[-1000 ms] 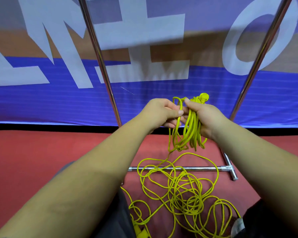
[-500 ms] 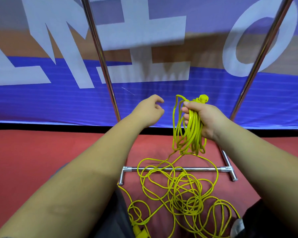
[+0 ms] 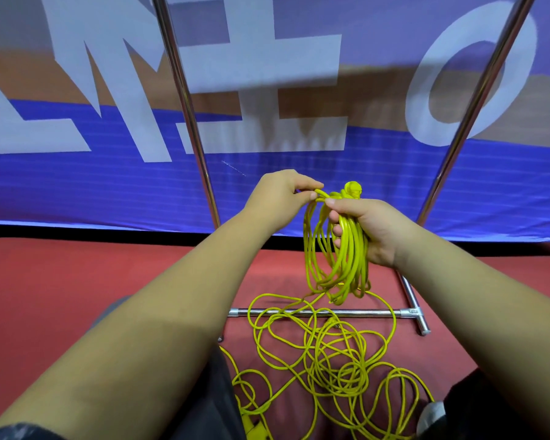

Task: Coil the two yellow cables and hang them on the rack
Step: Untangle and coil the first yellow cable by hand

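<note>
My right hand grips a bundle of yellow cable loops that hang down in front of me, with a yellow plug sticking up above the fist. My left hand pinches one strand of the same cable at the top of the bundle, right beside my right thumb. The rest of the yellow cable lies in a loose tangle on the red floor, draped over the rack's bottom bar. I cannot separate the two cables in the tangle.
The chrome rack has two upright poles and a low crossbar with a T-foot at the right. A blue banner with white letters hangs behind it. My dark-trousered knees flank the tangle.
My left hand had let go and opened half a second ago; now it has come back to the bundle's top, pinching a fresh strand. The held coil has gained a loop.
</note>
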Demonstrator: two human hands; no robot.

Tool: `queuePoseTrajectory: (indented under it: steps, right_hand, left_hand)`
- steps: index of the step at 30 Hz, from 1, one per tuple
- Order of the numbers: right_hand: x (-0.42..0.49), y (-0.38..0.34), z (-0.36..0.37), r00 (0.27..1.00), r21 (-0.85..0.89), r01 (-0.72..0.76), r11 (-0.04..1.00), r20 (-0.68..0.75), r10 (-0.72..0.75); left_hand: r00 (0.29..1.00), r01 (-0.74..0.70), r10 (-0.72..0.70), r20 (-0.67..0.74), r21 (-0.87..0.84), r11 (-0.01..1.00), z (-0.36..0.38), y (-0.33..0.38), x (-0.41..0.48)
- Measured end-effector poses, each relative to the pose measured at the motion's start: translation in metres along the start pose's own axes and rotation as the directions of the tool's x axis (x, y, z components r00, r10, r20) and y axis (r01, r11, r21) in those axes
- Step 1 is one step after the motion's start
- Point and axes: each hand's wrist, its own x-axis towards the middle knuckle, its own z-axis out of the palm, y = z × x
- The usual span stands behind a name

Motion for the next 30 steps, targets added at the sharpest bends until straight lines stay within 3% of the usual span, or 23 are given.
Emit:
queuePoseTrajectory:
  steps: [5,9,12,14,17,22,25,30]
  right_hand:
    - [-0.004,-0.002,-0.002,0.998,-0.019,0.037,0.999,-0.045,-0.038]
    - [-0.005,-0.002,-0.002,0.999,0.004,0.048,0.999,-0.020,-0.048]
    - [-0.007,-0.003,-0.001,0.997,0.012,0.059,0.998,-0.041,-0.058]
    - [-0.011,-0.006,0.000,0.996,0.009,0.069,0.998,-0.063,-0.068]
    - [-0.018,-0.014,-0.001,0.994,0.057,0.082,0.995,-0.083,-0.077]
    - [-0.032,-0.038,0.003,0.997,0.255,0.074,0.964,-0.007,-0.074]
    - [-0.043,-0.051,0.005,0.995,0.319,0.087,0.944,0.024,-0.099]
    - [-0.058,-0.062,0.003,0.991,0.390,0.092,0.916,0.056,-0.124]
  left_hand:
    - [0.999,0.011,-0.008,0.035,-0.098,0.995,-0.003,0.003,-0.004]
    - [0.984,0.167,-0.145,0.098,-0.275,0.947,-0.001,0.007,-0.008]
    - [0.935,0.343,-0.308,0.177,-0.223,0.912,0.005,-0.004,-0.010]
    - [0.874,0.418,-0.392,0.285,-0.034,0.908,0.007,-0.013,-0.011]
    - [0.688,0.371,-0.483,0.541,0.309,0.875,0.014,-0.015,-0.024]
    - [0.424,0.203,-0.489,0.762,0.447,0.871,0.049,-0.027,-0.052]
    - [0.401,0.021,-0.440,0.804,0.472,0.881,0.059,-0.028,-0.061]
    - [0.352,0.044,-0.362,0.863,0.371,0.928,0.070,-0.040,-0.067]
